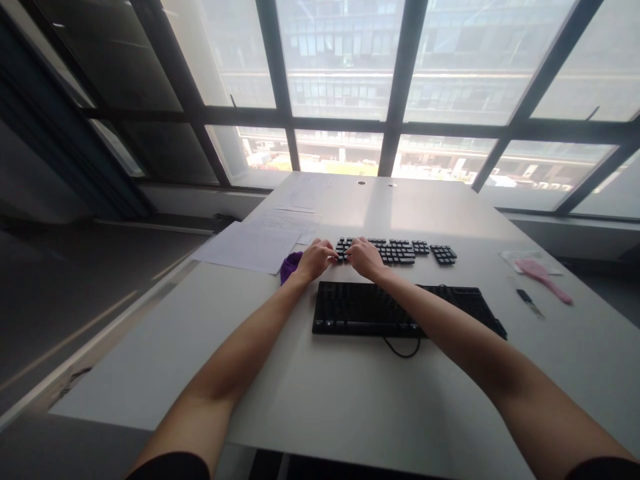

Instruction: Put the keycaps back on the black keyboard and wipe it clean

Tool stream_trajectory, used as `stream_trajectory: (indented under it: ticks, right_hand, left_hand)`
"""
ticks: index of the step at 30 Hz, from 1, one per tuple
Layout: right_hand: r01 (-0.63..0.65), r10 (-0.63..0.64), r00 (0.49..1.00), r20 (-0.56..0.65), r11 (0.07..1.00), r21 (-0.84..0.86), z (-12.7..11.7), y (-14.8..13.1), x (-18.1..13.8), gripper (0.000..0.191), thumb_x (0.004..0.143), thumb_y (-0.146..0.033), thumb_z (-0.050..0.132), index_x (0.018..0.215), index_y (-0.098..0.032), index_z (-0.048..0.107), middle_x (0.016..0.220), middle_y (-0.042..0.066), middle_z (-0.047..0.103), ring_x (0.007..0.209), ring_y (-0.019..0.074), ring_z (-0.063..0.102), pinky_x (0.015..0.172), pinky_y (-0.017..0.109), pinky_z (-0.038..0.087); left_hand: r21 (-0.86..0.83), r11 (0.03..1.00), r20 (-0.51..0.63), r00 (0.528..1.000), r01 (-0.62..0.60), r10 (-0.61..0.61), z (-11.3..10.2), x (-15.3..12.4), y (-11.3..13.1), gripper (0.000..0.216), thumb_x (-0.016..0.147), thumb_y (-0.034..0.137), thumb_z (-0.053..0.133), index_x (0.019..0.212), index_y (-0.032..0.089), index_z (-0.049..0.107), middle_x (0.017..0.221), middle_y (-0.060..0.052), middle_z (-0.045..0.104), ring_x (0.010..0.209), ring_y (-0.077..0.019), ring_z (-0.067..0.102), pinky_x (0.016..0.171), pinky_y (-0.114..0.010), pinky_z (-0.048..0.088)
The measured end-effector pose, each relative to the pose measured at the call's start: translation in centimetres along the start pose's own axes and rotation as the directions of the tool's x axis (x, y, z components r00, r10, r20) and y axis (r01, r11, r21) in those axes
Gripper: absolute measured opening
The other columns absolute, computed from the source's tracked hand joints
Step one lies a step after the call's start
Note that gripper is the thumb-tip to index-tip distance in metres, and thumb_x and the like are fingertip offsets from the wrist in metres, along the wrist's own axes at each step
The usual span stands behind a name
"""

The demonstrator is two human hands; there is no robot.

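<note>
Loose black keycaps (pixel 399 253) lie on the white table in keyboard-like rows and blocks. My left hand (pixel 317 259) is at their left end, fingers curled together and fingertips by the outermost keycaps. Close beside it, my right hand (pixel 365 257) reaches over the left part of the rows with its fingers bent and drawn together, hiding some keycaps. Whatever is between the fingertips of either hand is too small to make out. Nearer to me, under my right forearm, lies a black keyboard base (pixel 360 307) with a cable looping from its front edge.
A purple cloth (pixel 290 267) lies left of my left hand, by white paper sheets (pixel 250 247). On the right of the table (pixel 350 400) are a pink brush-like tool (pixel 543 277) on a clear bag and a small dark-handled tool (pixel 527 300). Windows rise behind.
</note>
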State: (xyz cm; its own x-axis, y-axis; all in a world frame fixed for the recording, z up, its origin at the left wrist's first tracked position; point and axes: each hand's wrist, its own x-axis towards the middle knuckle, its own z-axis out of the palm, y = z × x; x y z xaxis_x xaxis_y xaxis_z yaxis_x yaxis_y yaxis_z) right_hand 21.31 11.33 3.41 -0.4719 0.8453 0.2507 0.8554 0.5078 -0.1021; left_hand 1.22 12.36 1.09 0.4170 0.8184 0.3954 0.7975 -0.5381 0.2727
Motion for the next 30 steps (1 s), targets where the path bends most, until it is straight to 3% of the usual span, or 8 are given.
stream_trajectory:
  ticks: [7,11,13,16,18,21,25,30]
  right_hand:
    - [0.073,-0.073,0.997,0.028,0.997,0.011,0.4,0.0,0.6,0.018,0.092,-0.018,0.06,0.093,-0.017,0.078,0.102,0.013,0.071,0.109,0.0281,0.051,0.091,0.035,0.038]
    - [0.076,-0.077,0.997,0.007,0.996,0.048,0.1,-0.3,0.7,0.017,0.091,-0.016,0.061,0.088,-0.017,0.077,0.097,0.012,0.073,0.106,0.0268,0.054,0.091,0.035,0.037]
    - [0.066,-0.065,0.998,-0.018,0.995,0.071,-0.2,-0.6,0.4,0.017,0.091,-0.016,0.061,0.088,-0.018,0.077,0.096,0.01,0.074,0.103,0.0256,0.055,0.089,0.033,0.038]
    - [0.028,-0.004,0.994,-0.112,0.976,0.215,-1.0,-1.1,-0.9,0.012,0.087,-0.016,0.065,0.087,-0.02,0.077,0.093,0.007,0.075,0.098,0.024,0.058,0.084,0.031,0.041]
    - [0.007,0.062,0.984,-0.166,0.923,0.386,-1.5,-1.6,-2.4,0.007,0.083,-0.017,0.07,0.083,-0.02,0.077,0.089,0.005,0.076,0.092,0.0224,0.06,0.082,0.03,0.042]
    - [-0.012,0.133,0.978,-0.16,0.805,0.593,-2.3,-2.7,-5.4,0.004,0.08,-0.019,0.073,0.077,-0.02,0.076,0.08,0.002,0.075,0.078,0.018,0.062,0.075,0.027,0.044]
    - [-0.032,0.14,0.986,-0.093,0.699,0.714,-2.5,-4.3,-9.4,0.005,0.079,-0.019,0.072,0.076,-0.018,0.076,0.071,0.0,0.072,0.068,0.0145,0.059,0.066,0.025,0.043]
    - [-0.041,0.127,0.99,-0.058,0.658,0.752,-2.6,-5.3,-12.3,0.006,0.08,-0.02,0.071,0.079,-0.018,0.076,0.073,0.001,0.072,0.069,0.0144,0.06,0.067,0.025,0.044]
  left_hand:
    - [-0.098,0.99,0.001,0.994,0.104,-0.105,-0.5,-0.3,0.0,0.01,0.08,0.023,0.076,0.088,0.023,0.082,0.088,-0.005,0.078,0.089,-0.023,0.063,0.089,-0.034,0.05]
    - [-0.197,0.961,-0.006,0.98,0.193,-0.198,-2.1,-0.6,0.5,0.015,0.079,0.031,0.076,0.088,0.02,0.082,0.083,-0.005,0.078,0.079,-0.0199,0.067,0.083,-0.031,0.051]
    - [-0.373,0.887,0.035,0.959,0.273,-0.28,-3.3,-1.2,1.0,0.019,0.078,0.033,0.076,0.087,0.018,0.082,0.084,-0.006,0.079,0.077,-0.0194,0.068,0.079,-0.029,0.051]
    - [-0.607,0.688,0.153,0.909,0.397,-0.389,-5.3,-2.9,1.8,0.029,0.073,0.04,0.08,0.088,0.015,0.082,0.086,-0.008,0.079,0.079,-0.0197,0.068,0.075,-0.029,0.05]
    - [-0.663,0.587,0.239,0.875,0.465,-0.422,-6.5,-4.5,2.2,0.037,0.068,0.047,0.084,0.088,0.016,0.082,0.085,-0.008,0.078,0.077,-0.019,0.067,0.072,-0.028,0.05]
    - [-0.664,0.515,0.365,0.836,0.543,-0.411,-7.8,-7.1,2.9,0.044,0.065,0.053,0.085,0.09,0.017,0.082,0.083,-0.008,0.077,0.07,-0.0164,0.064,0.063,-0.026,0.046]
    - [-0.621,0.541,0.422,0.823,0.568,-0.38,-8.5,-10.0,4.1,0.042,0.069,0.054,0.082,0.092,0.018,0.081,0.087,-0.008,0.077,0.071,-0.0152,0.063,0.059,-0.024,0.044]
    - [-0.549,0.709,0.315,0.896,0.442,-0.315,-8.0,-11.9,5.6,0.036,0.074,0.051,0.078,0.088,0.017,0.082,0.08,-0.007,0.077,0.068,-0.0161,0.062,0.061,-0.025,0.045]
